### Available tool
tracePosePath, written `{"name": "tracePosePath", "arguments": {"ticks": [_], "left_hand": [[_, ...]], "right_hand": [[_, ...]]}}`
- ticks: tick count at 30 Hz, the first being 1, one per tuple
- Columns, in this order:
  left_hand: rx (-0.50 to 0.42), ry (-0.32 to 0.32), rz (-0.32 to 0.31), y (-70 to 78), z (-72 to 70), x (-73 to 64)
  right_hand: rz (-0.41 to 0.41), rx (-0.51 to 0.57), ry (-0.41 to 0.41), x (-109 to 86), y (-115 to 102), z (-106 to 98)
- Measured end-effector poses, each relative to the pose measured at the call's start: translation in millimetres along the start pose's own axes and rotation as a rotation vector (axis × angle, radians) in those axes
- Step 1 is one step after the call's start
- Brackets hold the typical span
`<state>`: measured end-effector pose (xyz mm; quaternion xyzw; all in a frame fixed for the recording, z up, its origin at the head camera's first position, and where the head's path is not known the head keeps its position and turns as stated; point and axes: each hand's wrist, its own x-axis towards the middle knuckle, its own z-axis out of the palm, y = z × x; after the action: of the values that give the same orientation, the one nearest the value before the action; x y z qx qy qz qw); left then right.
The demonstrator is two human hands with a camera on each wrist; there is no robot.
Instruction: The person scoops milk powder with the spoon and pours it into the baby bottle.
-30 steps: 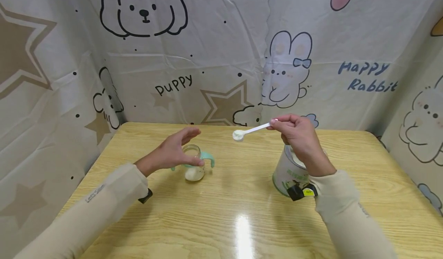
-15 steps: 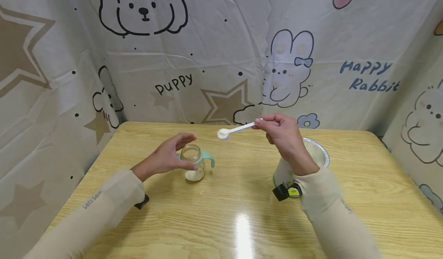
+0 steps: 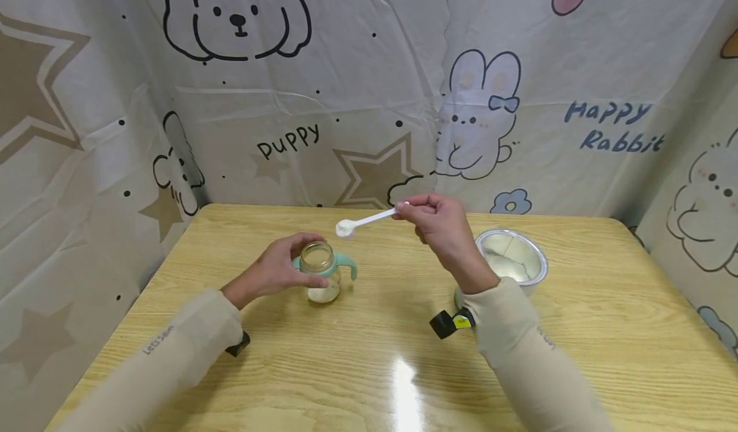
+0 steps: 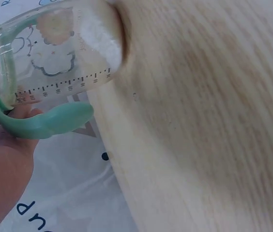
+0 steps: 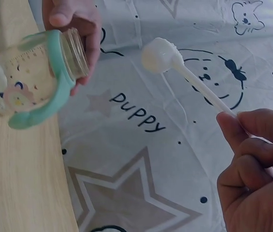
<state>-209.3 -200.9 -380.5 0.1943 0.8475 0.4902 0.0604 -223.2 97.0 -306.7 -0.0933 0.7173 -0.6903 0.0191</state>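
Observation:
A clear baby bottle (image 3: 324, 284) with a mint-green two-handled collar (image 5: 59, 63) stands uncapped on the table, white powder at its bottom. My left hand (image 3: 282, 265) curves round its upper part, thumb in front and fingers behind. My right hand (image 3: 441, 230) pinches the handle end of a white measuring scoop (image 3: 375, 217). White powder (image 5: 163, 50) is heaped in the scoop's bowl, which hangs just above and to the right of the bottle's mouth. An uncovered tin (image 3: 539, 272) of pale powder stands behind my right wrist, partly hidden by it.
The wood-grain table (image 3: 369, 348) meets a printed cloth backdrop (image 3: 369, 66) along its far edge. Dark camera mounts sit on both wrists, the right one (image 3: 444, 323) beside the tin's lower part.
My right hand has carried the filled scoop left from over the tin toward the bottle, uncovering the tin's mouth. My left hand has closed in round the bottle, which stays in place.

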Motion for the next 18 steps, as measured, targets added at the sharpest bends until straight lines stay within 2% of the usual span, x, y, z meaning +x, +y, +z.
{"name": "tracePosePath", "arguments": {"ticks": [7,13,18], "left_hand": [[0.005,0.041,-0.009,-3.3,3.7,-1.0],[0.011,0.048,-0.039,-7.6,5.6,-2.8],[0.007,0.055,-0.036,-11.1,7.0,-2.5]], "right_hand": [[0.017,0.027,-0.005,-0.7,4.1,16.2],[0.018,-0.033,-0.004,-0.7,9.3,27.5],[0.003,-0.046,-0.003,1.1,14.2,34.5]]}}
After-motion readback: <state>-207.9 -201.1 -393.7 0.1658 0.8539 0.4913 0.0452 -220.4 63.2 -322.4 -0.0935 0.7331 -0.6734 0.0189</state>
